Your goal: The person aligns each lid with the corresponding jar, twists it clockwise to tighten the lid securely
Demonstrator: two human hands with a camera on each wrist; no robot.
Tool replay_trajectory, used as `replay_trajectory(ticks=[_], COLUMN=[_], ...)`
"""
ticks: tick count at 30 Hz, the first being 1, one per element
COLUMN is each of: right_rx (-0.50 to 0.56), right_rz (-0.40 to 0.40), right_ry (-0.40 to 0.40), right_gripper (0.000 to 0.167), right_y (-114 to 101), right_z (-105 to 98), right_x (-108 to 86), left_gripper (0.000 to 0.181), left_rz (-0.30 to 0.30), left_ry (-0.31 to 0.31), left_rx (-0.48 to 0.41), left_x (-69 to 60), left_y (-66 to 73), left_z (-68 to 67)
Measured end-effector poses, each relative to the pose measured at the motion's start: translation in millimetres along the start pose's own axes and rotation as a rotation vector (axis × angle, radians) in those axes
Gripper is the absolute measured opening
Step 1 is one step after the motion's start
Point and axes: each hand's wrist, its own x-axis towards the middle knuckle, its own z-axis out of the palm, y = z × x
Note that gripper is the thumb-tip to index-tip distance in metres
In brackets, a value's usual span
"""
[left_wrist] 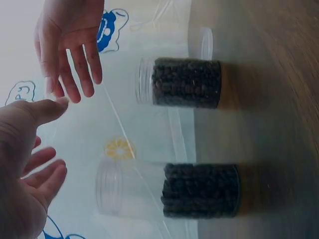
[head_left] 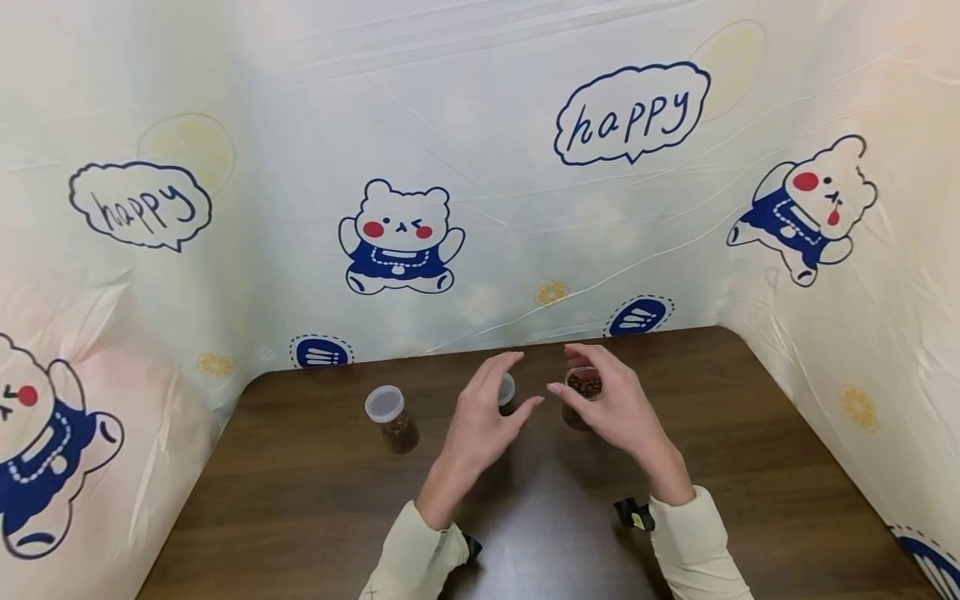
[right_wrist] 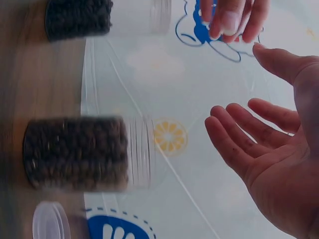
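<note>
A pale cloth [head_left: 517,242] with printed bears, orange slices and the word "happy" stands behind and at both sides. Before it is the brown wooden bench [head_left: 300,517]. Over the bench are the two hands, both open and holding nothing: the left hand [head_left: 480,421] is near the middle jar [left_wrist: 168,189], and the right hand [head_left: 618,408] is near the right jar [right_wrist: 89,153], apart from it. The jars are transparent and stand upright on the bench. The right jar is uncovered and almost full of dark brown beans; the middle jar is filled only about half. Left of the left hand stands the left jar [head_left: 392,419], with brown contents. Smallest, a whitish lid [right_wrist: 51,221] is just beside the right jar.
</note>
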Motion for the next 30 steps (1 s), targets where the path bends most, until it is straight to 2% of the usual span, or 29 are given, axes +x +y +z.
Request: replay_trajectory(ticks=[3, 6, 12, 17, 21, 25, 30], right_rx=[-0.007, -0.024, -0.052, -0.071, -0.099, -0.115, -0.114], right_rz=[0.006, -0.003, 0.024, 0.118, 0.177, 0.233, 0.322], right_ry=[0.013, 0.019, 0.012, -0.034, -0.078, -0.125, -0.206], right_gripper=[0.052, 0.054, 0.059, 0.067, 0.075, 0.083, 0.091], right_y=[5, 11, 24, 36, 47, 58, 72], right_z=[-6, -11, -22, -36, -45, -50, -51], right_x=[-1.3, -3.0, -9.0, -14.2, -18.8, -22.4, -23.9], left_gripper=[0.064, 0.065, 0.07, 0.07, 0.071, 0.075, 0.081], left_rz=[0.053, 0.082, 0.061, -0.001, -0.066, -0.14, -0.232], left_ry=[-0.008, -0.03, -0.105, -0.184, -0.243, -0.259, -0.247], left_rx=[-0.014, -0.016, -0.057, -0.136, -0.161, -0.167, -0.194], left_x=[2.2, 3.7, 5.3, 6.8, 7.2, 5.6, 3.3], left_y=[3.8, 6.7, 11.8, 15.3, 15.7, 15.1, 12.5], left_z=[4.0, 9.1, 21.5, 32.9, 43.5, 55.8, 73.5])
